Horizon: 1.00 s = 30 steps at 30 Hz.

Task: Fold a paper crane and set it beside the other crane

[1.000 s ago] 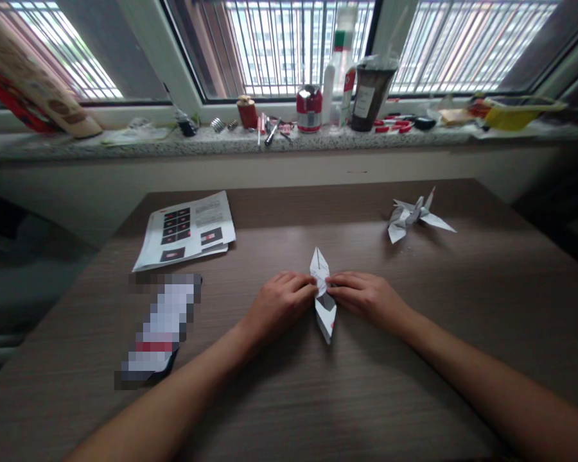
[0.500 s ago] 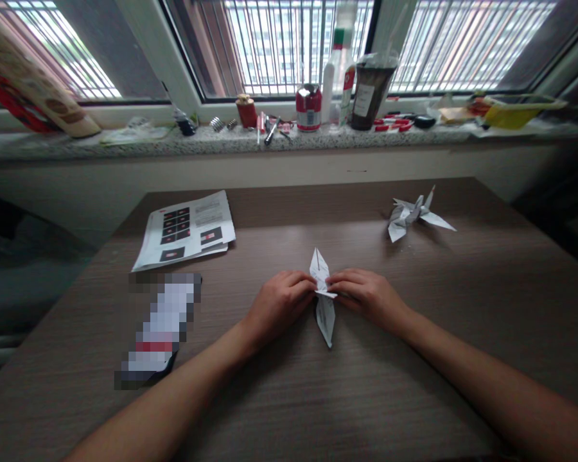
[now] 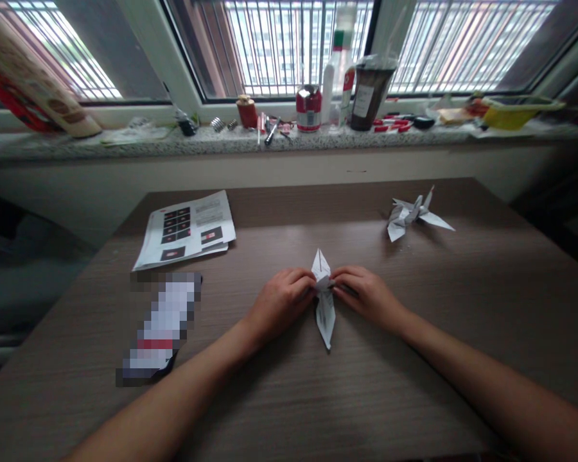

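Observation:
A narrow piece of folded white paper [image 3: 325,314] lies lengthwise in front of me, one pointed end away from me and the other towards me. My left hand [image 3: 286,292] pinches its middle from the left side. From the right, the fingertips of my right hand [image 3: 361,289] are closed on the raised middle part of the same paper. The exact fold under the fingers is partly hidden. Beyond my right hand stands a folded paper crane [image 3: 407,215] with its wings spread.
A printed sheet [image 3: 187,228] with small pictures lies at the back left of the table [image 3: 279,410]. Nearer is a phone with a blurred screen [image 3: 166,321]. The windowsill [image 3: 212,146] holds a red can [image 3: 309,109], a dark cup [image 3: 370,93], a bottle and small tools.
The paper's middle flap, earlier a flat edge lying across it, now stands up and curls between the fingers. My right hand has shifted slightly; the left has barely moved.

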### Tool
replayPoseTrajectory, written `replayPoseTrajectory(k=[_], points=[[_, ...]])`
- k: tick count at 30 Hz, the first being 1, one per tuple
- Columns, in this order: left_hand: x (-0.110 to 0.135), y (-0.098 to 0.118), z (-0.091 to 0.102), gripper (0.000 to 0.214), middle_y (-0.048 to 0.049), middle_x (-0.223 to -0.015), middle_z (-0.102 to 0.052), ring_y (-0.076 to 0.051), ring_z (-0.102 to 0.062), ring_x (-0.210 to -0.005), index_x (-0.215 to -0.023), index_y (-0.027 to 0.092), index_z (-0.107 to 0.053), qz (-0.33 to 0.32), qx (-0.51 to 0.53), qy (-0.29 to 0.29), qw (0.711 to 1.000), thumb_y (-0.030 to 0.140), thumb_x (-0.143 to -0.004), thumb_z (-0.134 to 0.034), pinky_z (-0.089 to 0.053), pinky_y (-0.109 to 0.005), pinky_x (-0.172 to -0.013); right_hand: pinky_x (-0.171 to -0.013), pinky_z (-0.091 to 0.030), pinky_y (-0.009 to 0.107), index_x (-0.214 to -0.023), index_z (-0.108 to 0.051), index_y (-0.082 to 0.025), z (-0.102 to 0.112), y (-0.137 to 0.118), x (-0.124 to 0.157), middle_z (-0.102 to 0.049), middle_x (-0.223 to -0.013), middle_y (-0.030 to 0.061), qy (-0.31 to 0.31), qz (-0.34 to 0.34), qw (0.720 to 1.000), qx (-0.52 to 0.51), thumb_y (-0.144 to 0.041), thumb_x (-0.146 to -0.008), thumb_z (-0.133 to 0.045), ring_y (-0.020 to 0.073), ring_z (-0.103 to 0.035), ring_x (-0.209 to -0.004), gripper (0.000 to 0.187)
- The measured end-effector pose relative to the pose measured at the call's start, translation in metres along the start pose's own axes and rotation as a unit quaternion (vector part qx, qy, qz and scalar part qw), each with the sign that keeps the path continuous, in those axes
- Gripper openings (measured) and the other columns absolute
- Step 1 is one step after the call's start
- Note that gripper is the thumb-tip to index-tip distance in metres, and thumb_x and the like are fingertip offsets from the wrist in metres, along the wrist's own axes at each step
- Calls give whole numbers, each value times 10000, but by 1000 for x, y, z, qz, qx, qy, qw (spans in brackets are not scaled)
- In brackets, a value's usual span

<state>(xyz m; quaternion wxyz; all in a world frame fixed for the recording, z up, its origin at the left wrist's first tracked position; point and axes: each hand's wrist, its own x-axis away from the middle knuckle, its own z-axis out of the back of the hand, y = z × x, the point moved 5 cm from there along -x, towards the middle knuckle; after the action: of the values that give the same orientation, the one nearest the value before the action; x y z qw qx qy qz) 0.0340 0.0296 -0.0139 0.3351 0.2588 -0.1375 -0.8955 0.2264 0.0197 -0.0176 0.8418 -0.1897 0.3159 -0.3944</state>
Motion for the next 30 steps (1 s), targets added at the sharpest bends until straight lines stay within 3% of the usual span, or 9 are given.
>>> replayPoseTrajectory(k=[9,16,24,27,30], points=[[-4,-4,-3,45,-103,-1233,-644,-279,-616,-1144,-991,183,-656,39,9,1,999,149,-973,-632,-534,-501,-1010,-890,-532,390,-979,-682,-212,-2,0,-2,-725,-1055,76,0,-22,1000,-18,-154,-970,-659,239,-662,-1001,63],[-6,-2,-3,64,-114,-1244,-635,-288,-618,-1151,-933,178,-636,49,-4,4,999,157,-981,-600,-538,-499,-997,-869,-518,392,-924,-652,-210,-5,3,-5,-705,-1031,80,2,-21,1000,3,-146,-979,-632,243,-642,-981,86],[-8,-5,-3,79,-63,-988,-643,-244,-617,-922,-990,192,-557,82,12,3,997,168,-967,-629,-549,-422,-852,-720,-495,317,-937,-615,-220,-1,10,-4,-696,-890,19,43,-91,995,-17,-176,-901,-759,200,-646,-814,155],[-8,-6,-2,89,-50,-940,-627,-232,-605,-867,-954,198,-542,89,15,6,996,190,-978,-627,-546,-396,-802,-791,-528,348,-995,-660,-221,-2,7,-4,-722,-957,42,39,-62,997,-14,-198,-940,-729,215,-670,-892,91],[-8,-4,-2,54,-64,-1018,-644,-245,-622,-951,-1003,204,-567,74,14,6,997,179,-990,-613,-551,-414,-861,-848,-555,382,-1078,-708,-233,-3,5,-4,-726,-1034,68,37,-28,999,-1,-228,-973,-695,231,-680,-968,105]])
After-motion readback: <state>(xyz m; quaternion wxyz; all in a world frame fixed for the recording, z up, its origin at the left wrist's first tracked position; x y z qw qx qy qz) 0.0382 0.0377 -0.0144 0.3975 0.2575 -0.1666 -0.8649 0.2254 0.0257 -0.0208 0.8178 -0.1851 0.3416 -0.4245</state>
